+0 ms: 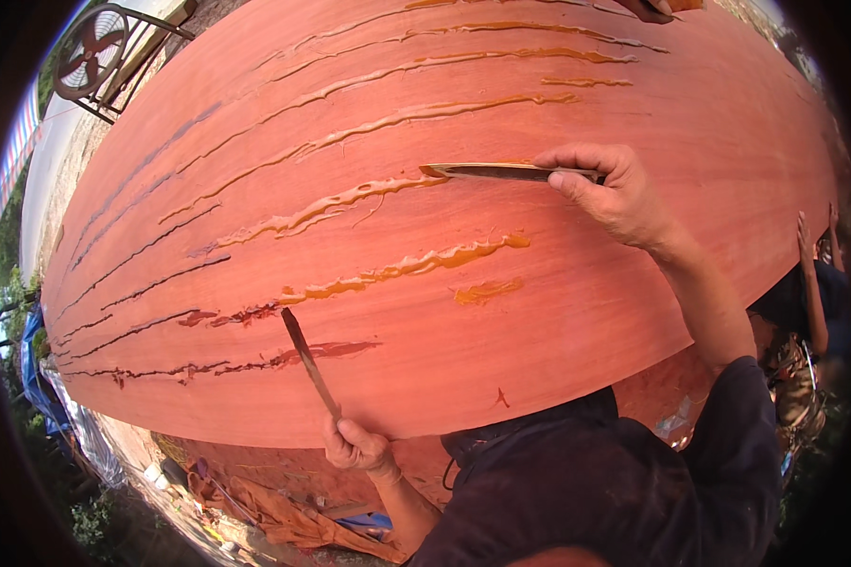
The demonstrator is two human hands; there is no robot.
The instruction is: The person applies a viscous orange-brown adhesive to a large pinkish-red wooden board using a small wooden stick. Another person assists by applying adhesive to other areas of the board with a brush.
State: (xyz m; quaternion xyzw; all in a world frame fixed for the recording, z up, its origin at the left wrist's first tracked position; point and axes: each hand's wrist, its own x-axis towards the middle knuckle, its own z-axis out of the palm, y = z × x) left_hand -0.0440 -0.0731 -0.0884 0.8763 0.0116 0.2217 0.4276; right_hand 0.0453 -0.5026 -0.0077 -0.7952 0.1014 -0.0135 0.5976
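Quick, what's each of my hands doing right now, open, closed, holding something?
Left hand: closed, holding a narrow dark flat spatula.
Right hand: closed, pinching a thin flat scraper.

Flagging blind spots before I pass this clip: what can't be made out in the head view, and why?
All in the head view:
- Lower end of the dark narrow blade: hidden inside the left hand.
- Rear of the flat blade: partly covered by the right hand.
- Hand-like shape at the top: cut off by the upper edge.
- Co-worker at the right: mostly lost in the dark, blurred fisheye rim.
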